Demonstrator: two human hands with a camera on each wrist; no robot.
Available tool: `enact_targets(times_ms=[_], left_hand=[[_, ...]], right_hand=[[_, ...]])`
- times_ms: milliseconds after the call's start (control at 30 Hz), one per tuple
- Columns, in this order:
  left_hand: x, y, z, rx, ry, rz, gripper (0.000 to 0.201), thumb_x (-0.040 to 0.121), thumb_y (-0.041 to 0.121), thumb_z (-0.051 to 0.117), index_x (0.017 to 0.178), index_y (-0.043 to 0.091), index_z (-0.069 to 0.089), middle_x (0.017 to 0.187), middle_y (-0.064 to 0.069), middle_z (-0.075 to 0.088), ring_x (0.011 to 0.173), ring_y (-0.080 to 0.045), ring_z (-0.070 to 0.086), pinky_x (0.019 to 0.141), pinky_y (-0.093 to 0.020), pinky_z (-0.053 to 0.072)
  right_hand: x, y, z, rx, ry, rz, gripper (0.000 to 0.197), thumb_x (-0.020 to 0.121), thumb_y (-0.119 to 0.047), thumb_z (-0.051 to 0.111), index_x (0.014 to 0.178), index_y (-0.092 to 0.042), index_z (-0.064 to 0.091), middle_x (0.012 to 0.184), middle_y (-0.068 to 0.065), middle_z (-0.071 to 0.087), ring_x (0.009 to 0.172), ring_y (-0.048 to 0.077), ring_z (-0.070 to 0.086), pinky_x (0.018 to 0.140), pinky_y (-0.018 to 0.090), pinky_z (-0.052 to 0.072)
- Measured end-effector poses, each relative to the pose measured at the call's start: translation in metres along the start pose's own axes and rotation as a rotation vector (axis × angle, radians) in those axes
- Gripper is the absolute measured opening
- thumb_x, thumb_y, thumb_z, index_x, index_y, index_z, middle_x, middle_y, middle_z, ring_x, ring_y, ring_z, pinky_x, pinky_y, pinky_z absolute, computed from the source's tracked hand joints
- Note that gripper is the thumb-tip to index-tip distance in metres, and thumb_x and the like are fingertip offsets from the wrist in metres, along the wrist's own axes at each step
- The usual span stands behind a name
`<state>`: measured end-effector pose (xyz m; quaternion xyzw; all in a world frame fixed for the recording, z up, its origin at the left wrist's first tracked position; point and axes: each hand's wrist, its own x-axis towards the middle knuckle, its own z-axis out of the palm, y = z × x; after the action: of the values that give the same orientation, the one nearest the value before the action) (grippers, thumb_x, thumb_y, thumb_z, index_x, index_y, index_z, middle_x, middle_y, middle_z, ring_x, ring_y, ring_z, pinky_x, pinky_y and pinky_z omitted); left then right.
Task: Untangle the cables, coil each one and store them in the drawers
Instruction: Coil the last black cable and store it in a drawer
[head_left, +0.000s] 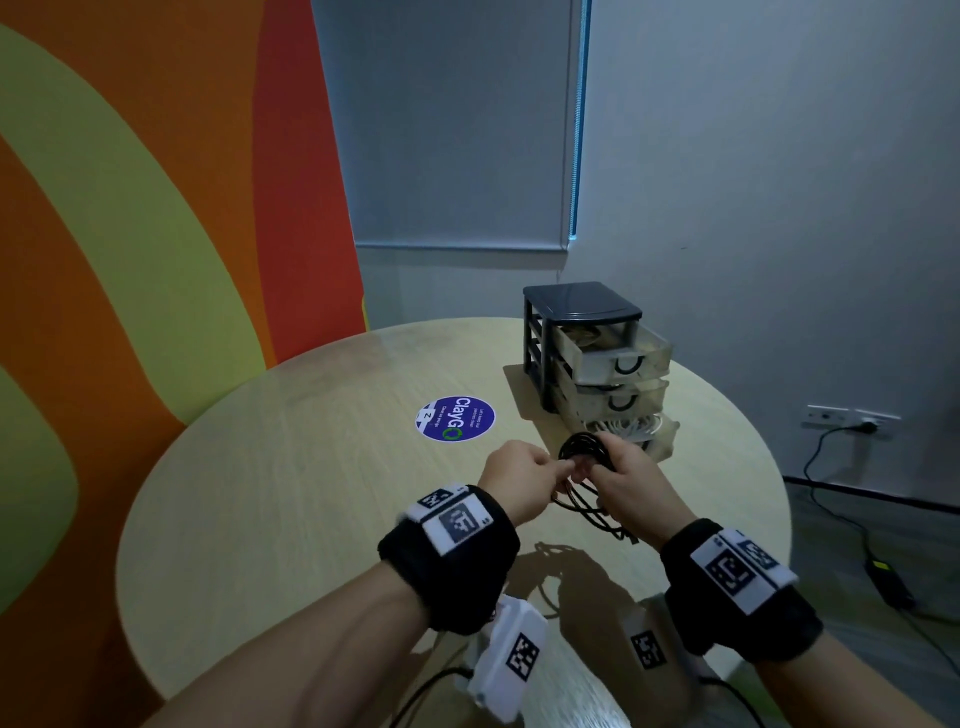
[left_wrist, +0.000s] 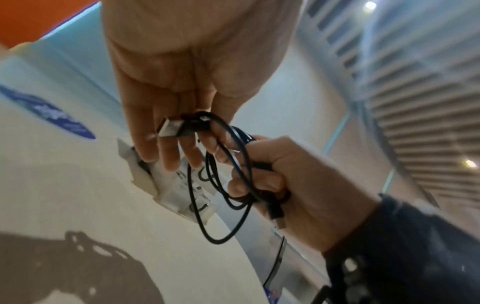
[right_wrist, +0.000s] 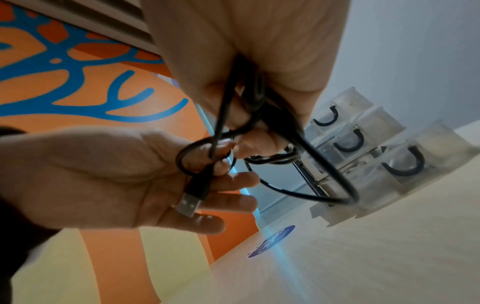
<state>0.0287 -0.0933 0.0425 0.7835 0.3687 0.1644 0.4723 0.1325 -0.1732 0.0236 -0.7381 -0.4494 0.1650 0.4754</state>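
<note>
A person is standing over a round, pale wooden worktop (head_left: 260, 519), and both hands are meeting in the air just above it, working on a black cable (head_left: 584, 449). The right hand (head_left: 636, 488) is gripping the coiled loops of the cable in a closed fist, with a few loops hanging down below the fingers. The left hand (head_left: 519, 480) is touching the right hand's coil; its thumb and forefinger are pinching the cable just behind its USB plug (right_wrist: 188, 204), while the other fingers (right_wrist: 233, 200) are lying loosely extended under the plug. In the left wrist view the metal plug (left_wrist: 170, 128) is resting across those fingers, and a second small connector (left_wrist: 278, 215) is sticking out below the right fist.

Just beyond the right hand, a small drawer unit (head_left: 582, 343) with a dark frame is standing on the worktop. Its three clear drawers (right_wrist: 389, 156) are all pulled partly out, and the lowest one, nearest the right hand, is holding a white cable (head_left: 631, 426). Beyond the left hand, a round blue sticker (head_left: 455, 418) is lying flat on the worktop. Black bands with printed markers are wrapping both wrists.
</note>
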Motion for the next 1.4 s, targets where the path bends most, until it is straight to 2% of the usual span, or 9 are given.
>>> enact_targets(times_ms=[100,233,467,633,833,967,1100,1233,1400], left_hand=[[-0.006,0.001,-0.004,-0.188,-0.05,-0.075,0.021,0.088,0.027,0.064,0.082,0.008,0.07,0.074,-0.003,0.059,0.075,-0.018,0.049,0.062,-0.025,0.038],[-0.005,0.001,-0.012,-0.174,-0.064,-0.168,0.039,0.082,0.038,0.069,0.108,0.009,0.07,0.11,-0.006,0.063,0.086,-0.019,0.047,0.062,-0.025,0.035],[-0.001,-0.002,-0.014,-0.12,-0.034,-0.207,0.034,0.078,0.035,0.072,0.101,0.01,0.073,0.093,-0.006,0.066,0.065,-0.013,0.045,0.058,-0.023,0.036],[-0.003,0.0,-0.004,-0.164,0.101,-0.106,0.017,0.08,0.017,0.071,0.092,0.005,0.075,0.075,-0.005,0.068,0.054,-0.009,0.05,0.053,-0.019,0.039],[-0.005,0.005,0.002,-0.016,0.166,-0.065,0.013,0.087,0.017,0.063,0.076,0.012,0.057,0.095,-0.013,0.065,0.087,-0.023,0.059,0.073,-0.025,0.041],[-0.003,0.012,0.001,0.082,0.115,-0.08,0.018,0.091,0.013,0.056,0.103,0.0,0.058,0.11,-0.018,0.062,0.104,-0.031,0.058,0.076,-0.03,0.043],[0.001,0.016,-0.011,0.022,-0.029,-0.171,0.035,0.09,0.017,0.058,0.119,-0.004,0.055,0.103,-0.01,0.056,0.096,-0.023,0.05,0.078,-0.034,0.038],[0.002,0.012,-0.021,-0.067,-0.188,-0.261,0.041,0.09,0.024,0.059,0.126,0.004,0.053,0.13,-0.007,0.055,0.125,-0.021,0.044,0.087,-0.041,0.038],[0.002,0.006,-0.036,-0.033,-0.226,-0.141,0.007,0.087,0.018,0.06,0.087,0.013,0.065,0.101,-0.004,0.058,0.103,-0.018,0.05,0.076,-0.031,0.039]], right_hand=[[-0.002,0.001,0.0,-0.003,0.007,-0.035,0.016,0.094,-0.007,0.046,0.095,-0.018,0.058,0.076,-0.006,0.056,0.06,0.003,0.045,0.054,0.016,0.032],[-0.008,-0.004,-0.007,0.19,-0.078,-0.031,0.019,0.084,-0.004,0.063,0.099,-0.014,0.057,0.088,0.002,0.062,0.074,0.01,0.056,0.063,0.019,0.045],[-0.008,0.0,-0.005,-0.02,-0.18,-0.075,0.064,0.055,-0.011,0.089,0.106,-0.011,0.05,0.099,-0.002,0.062,0.097,0.014,0.059,0.085,0.03,0.049],[-0.006,0.0,0.007,-0.042,-0.07,-0.065,0.062,0.054,-0.005,0.087,0.1,-0.007,0.046,0.095,0.007,0.062,0.091,0.026,0.059,0.078,0.039,0.049],[0.001,0.002,0.003,-0.138,-0.071,-0.051,0.059,0.052,-0.004,0.087,0.099,-0.005,0.05,0.095,0.012,0.062,0.09,0.03,0.057,0.076,0.037,0.047],[0.0,0.002,0.007,-0.162,-0.033,-0.088,0.057,0.053,0.0,0.085,0.099,-0.004,0.052,0.095,0.014,0.063,0.081,0.024,0.054,0.071,0.031,0.046],[0.0,0.001,0.003,-0.205,-0.082,-0.126,0.053,0.058,-0.001,0.083,0.093,-0.013,0.046,0.092,0.012,0.061,0.075,0.018,0.049,0.057,0.016,0.039],[0.0,0.003,-0.006,-0.256,-0.166,-0.124,0.048,0.061,-0.002,0.082,0.098,-0.013,0.054,0.093,0.001,0.061,0.086,0.017,0.057,0.064,0.016,0.043],[0.001,0.005,-0.023,-0.05,-0.357,0.006,0.035,0.066,0.001,0.08,0.085,-0.013,0.054,0.068,-0.005,0.047,0.06,0.006,0.047,0.053,0.012,0.038]])
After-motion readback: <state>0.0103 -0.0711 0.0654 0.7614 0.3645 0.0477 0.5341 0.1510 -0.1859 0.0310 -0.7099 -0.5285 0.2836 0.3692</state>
